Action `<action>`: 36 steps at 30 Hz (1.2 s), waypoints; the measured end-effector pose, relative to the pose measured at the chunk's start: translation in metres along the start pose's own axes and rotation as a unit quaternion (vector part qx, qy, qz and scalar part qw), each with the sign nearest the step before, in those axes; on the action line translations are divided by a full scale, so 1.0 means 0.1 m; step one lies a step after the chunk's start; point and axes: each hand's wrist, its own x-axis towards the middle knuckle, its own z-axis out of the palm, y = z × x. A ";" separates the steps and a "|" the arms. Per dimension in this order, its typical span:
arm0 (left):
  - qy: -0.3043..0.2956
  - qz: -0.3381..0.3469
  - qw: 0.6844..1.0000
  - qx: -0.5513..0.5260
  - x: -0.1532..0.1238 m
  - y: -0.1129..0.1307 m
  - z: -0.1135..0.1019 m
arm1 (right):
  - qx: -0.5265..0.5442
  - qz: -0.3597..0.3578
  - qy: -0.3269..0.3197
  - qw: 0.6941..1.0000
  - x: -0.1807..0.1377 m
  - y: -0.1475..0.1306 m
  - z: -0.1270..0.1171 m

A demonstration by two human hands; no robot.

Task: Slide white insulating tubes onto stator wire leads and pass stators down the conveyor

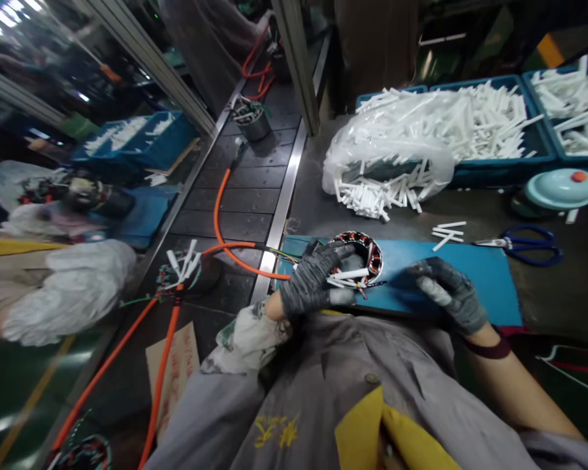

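On the blue mat (406, 300) in front of me lies a ring-shaped motor stator (375, 261) with red and black windings. My left hand (316, 277), in a grey glove with pale fingertips, holds the stator's left side, its fingers over the rim. White sleeve tubes (350, 275) lie across the near part of the ring, and thin wires run out to its left. To the right of the stator, my right hand (448, 294) hovers over the mat, gloved alike. Its fingers are loosely bent, slightly blurred and apart from the stator, with nothing visible in them.
Loose white tubes (448, 233) and blue-handled scissors (532, 245) lie beyond the mat. Behind stand blue bins (507, 166) of tubes, a plastic bag (340, 153) and a lidded jar (561, 189). Leftward runs a conveyor (245, 219) with orange hoses (219, 202); a co-worker's gloved arm (78, 287) is beyond.
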 end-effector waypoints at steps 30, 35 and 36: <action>0.102 -0.085 0.991 0.027 0.11 0.11 0.03 | 0.054 0.007 -0.207 0.977 0.99 -0.54 0.44; 0.090 -0.083 0.992 0.021 0.07 0.06 -0.02 | 0.009 -0.005 -0.201 0.980 0.98 -0.51 0.48; 0.084 -0.073 0.994 0.008 0.06 0.05 -0.03 | 0.024 -0.017 -0.213 0.977 0.99 -0.50 0.46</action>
